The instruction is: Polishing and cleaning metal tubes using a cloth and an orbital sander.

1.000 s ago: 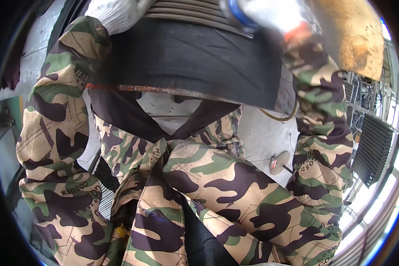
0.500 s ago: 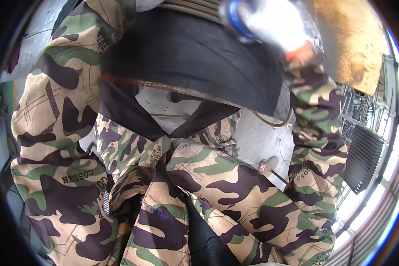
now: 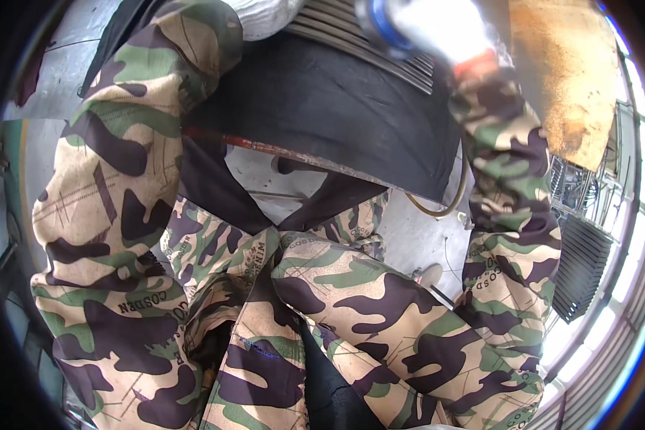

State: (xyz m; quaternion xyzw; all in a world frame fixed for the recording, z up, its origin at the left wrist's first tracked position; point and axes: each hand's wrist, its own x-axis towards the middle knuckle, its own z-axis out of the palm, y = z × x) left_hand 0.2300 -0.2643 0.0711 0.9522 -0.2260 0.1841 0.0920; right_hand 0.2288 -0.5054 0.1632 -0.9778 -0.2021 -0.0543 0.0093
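I cannot tell whether the fingers of the right gloved hand (image 3: 444, 30) are closed, as blur and glare hide them beside a blue-rimmed round object (image 3: 388, 29); those of the left gloved hand (image 3: 269, 16) are out of my view. Between the hands, grey metal slats (image 3: 365, 43) lie on a black sheet (image 3: 322, 100) over a red-edged worktop (image 3: 287, 153); if unclamped, I judge, a knock from that object could skid them.

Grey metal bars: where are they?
The grey metal bars lie top centre in the head view, on the black sheet, between your left hand and right hand.
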